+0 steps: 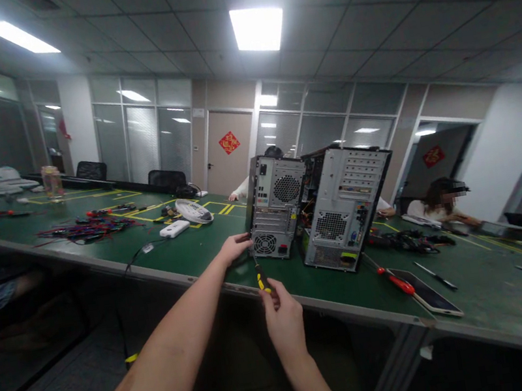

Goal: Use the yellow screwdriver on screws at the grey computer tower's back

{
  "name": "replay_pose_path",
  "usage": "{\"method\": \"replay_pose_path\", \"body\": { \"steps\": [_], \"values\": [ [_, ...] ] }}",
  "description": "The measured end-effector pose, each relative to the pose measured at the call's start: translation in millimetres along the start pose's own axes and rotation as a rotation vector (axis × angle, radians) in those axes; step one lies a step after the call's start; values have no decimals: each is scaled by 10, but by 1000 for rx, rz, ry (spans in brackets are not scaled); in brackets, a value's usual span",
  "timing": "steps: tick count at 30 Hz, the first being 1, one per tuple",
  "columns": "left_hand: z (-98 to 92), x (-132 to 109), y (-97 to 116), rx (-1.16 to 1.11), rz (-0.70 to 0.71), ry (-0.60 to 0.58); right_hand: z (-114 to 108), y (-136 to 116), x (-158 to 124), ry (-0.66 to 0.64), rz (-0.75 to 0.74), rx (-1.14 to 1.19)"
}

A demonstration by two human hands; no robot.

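Observation:
Two computer towers stand upright side by side on the green table, their backs facing me. My right hand (279, 308) holds a black and yellow screwdriver (262, 279), its shaft pointing up at the lower left edge of the smaller left tower (276, 209). At that tower's lower left side is my left hand (236, 248), its fingers against the casing; the fingertips are partly hidden. Just to the right, the larger tower (343, 215) leans slightly in view and has an open side with parts and wires showing.
Right of the towers lie a red screwdriver (397, 281), a phone (428, 293) and dark cables (410, 241). On the left are bundled wires (90, 229), a white power strip (174, 229) and a bottle (52, 183). A person (435, 204) sits across the table at right.

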State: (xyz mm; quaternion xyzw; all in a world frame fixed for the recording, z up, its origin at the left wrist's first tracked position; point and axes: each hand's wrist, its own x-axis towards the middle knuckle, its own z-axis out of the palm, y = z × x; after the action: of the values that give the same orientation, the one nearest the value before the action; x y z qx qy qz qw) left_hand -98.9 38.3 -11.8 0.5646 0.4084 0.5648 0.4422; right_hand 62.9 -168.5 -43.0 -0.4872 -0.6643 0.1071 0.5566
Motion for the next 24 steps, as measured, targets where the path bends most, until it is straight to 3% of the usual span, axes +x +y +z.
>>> {"method": "replay_pose_path", "body": {
  "steps": [5, 11, 17, 24],
  "values": [
    [6, -4, 13, 5, -7, 11, 13, -13, -39, 15, -97, -71],
    [6, -9, 11, -6, -10, 12, 16, -48, -20, 32, 11, -1],
    [-2, -9, 2, -7, -1, 4, 3, -45, -18, 58, -88, 3],
    [-5, -1, -6, -11, -4, 3, 66, 64, -23, 2, -75, 52]
  ]
}}
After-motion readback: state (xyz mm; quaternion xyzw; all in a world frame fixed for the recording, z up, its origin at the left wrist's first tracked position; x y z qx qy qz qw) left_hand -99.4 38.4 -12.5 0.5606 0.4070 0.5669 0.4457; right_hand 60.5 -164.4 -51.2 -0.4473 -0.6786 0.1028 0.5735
